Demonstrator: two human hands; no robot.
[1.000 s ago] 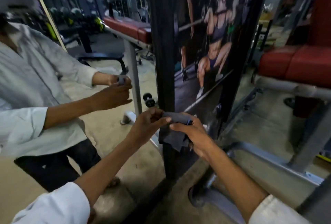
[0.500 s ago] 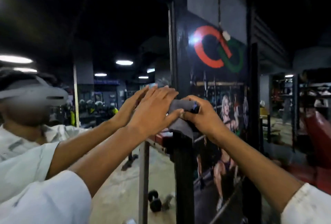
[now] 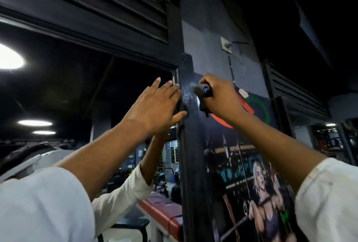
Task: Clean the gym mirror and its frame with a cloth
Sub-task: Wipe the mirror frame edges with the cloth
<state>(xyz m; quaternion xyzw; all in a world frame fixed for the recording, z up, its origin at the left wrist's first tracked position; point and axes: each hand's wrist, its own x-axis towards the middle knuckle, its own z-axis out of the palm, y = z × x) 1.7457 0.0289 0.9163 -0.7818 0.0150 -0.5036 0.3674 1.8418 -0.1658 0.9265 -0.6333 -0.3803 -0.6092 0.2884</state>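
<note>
Head cam, center: right hand (image 3: 222, 98) grips cloth (image 3: 203, 89) on upright frame (image 3: 188, 145); left hand (image 3: 157, 106), fingers straight, braces its left edge.

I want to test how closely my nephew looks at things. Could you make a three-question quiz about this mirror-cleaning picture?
1. True or false: the left hand grips the cloth.
2. The fingers of the right hand are: A) straight and flat; B) curled round the cloth; C) curled but holding nothing.
3. Fill in: the poster hangs to the ___ of the black frame.

Key: 1 false, the left hand is open with straight fingers. 2 B. 3 right.
</note>
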